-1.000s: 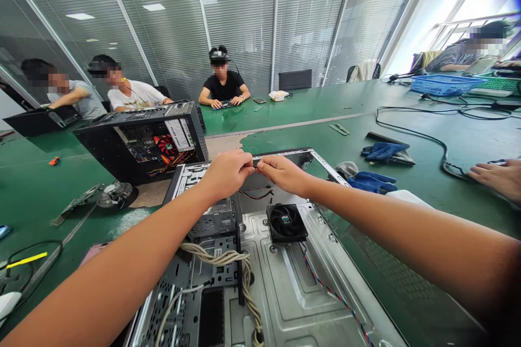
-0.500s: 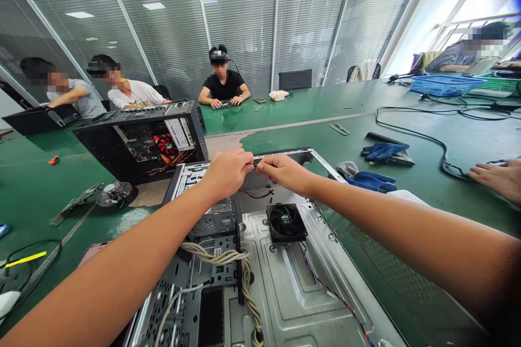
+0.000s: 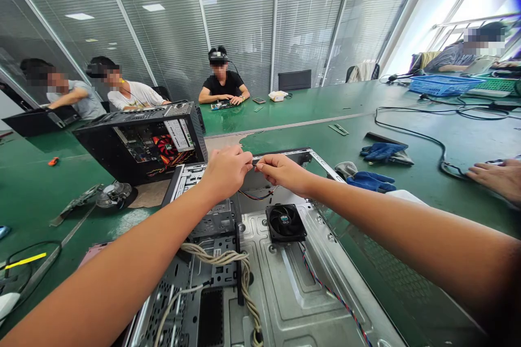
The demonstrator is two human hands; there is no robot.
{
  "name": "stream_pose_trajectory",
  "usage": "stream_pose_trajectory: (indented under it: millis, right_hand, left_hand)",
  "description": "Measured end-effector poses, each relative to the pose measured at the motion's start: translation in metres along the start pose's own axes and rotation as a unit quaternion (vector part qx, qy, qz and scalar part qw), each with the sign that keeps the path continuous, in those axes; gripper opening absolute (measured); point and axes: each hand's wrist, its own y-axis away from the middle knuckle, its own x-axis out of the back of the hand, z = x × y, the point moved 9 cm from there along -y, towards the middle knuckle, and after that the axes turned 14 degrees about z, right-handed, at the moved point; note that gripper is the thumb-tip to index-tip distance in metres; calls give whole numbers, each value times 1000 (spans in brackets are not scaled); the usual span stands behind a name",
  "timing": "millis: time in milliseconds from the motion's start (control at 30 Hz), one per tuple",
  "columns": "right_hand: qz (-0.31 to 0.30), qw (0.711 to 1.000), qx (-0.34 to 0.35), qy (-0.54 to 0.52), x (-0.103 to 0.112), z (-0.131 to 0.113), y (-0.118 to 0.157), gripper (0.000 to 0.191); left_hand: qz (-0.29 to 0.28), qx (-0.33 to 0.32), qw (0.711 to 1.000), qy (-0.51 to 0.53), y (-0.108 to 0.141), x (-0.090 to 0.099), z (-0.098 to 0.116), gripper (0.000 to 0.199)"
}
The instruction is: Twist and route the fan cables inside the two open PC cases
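Note:
My left hand [image 3: 230,171] and my right hand [image 3: 280,172] meet above the far end of an open computer case [image 3: 325,282], fingertips pinched and almost touching. Between them shows a small dark bit [image 3: 254,165], too small to name. Below my right hand, a black square case fan [image 3: 285,222] lies on the metal floor of the case. From it a twisted multicoloured cable [image 3: 325,286] runs toward me. A thick beige cable bundle [image 3: 246,276] hangs over the drive cage [image 3: 215,217]. Thin dark wires [image 3: 256,195] lie under my hands.
A second computer tower [image 3: 134,146] stands at the left, beside a round metal cooler [image 3: 114,194]. Blue work gloves [image 3: 370,180] lie on the green table [image 3: 285,124] at the right. Another person's hand [image 3: 494,173] is at the right edge. Co-workers sit around the table.
My hands keep almost the same pinched pose over the case. Across the table, a co-worker's hands have shifted slightly on a circuit board.

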Motion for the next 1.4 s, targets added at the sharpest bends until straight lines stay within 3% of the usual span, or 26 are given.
stream_pose_trajectory:
  millis: [100, 333, 633, 867, 1400]
  right_hand:
    - [-2, 1000, -8, -5, 0, 1, 0, 17]
    - [-47, 995, -60, -61, -7, 8, 3, 16]
    - [-79, 983, -91, -136, -12, 5, 10, 23]
    - [-83, 981, -114, -130, -14, 8, 11, 23]
    - [-66, 989, -83, -101, -11, 10, 6, 19]
  left_hand:
    - [9, -13, 1000, -12, 1, 1, 2, 15]
    - [94, -94, 989, -64, 2, 15, 14, 12]
    - [123, -172, 975, -63, 3, 21, 29, 17]
    - [76, -178, 978, -77, 3, 16, 31, 26]
    - [62, -112, 991, -42, 1, 9, 23, 24]
